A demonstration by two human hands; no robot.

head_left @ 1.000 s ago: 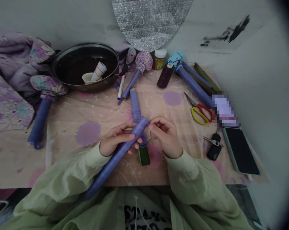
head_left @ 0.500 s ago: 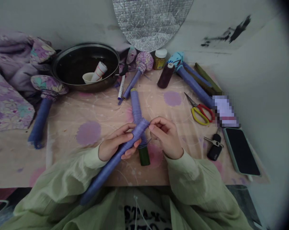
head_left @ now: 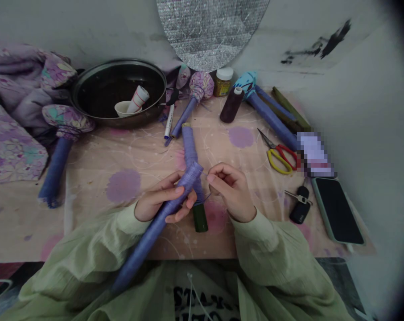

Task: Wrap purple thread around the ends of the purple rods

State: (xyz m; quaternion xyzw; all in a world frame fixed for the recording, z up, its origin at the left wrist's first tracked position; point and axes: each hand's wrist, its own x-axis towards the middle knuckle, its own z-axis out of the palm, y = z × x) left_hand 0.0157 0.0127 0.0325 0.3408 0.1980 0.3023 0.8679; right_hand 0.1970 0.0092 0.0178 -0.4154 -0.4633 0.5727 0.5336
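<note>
My left hand (head_left: 163,196) is wrapped round a long stick wound in blue-purple thread (head_left: 155,234), which slants from my lap up to the middle of the table. At its upper end, my right hand (head_left: 229,189) pinches a thin thread (head_left: 204,174) between thumb and finger, a short way off the stick. Under the held stick lies another purple-wound stick (head_left: 189,145), its lower end a bare dark green piece (head_left: 200,219). The thread is too fine to follow all along.
A black pan (head_left: 101,93) with paper cups stands at the back left, beside floral cloth (head_left: 18,133). Scissors (head_left: 278,154), keys (head_left: 300,205) and a phone (head_left: 337,211) lie right. Behind are a dark thread spool (head_left: 231,107), a marker (head_left: 169,122), a jar (head_left: 223,82) and cloth-headed sticks (head_left: 63,147).
The held stick has shifted slightly left and down with my left hand and seems to have turned. My right hand stays nearly in place, with more thread showing between it and the stick.
</note>
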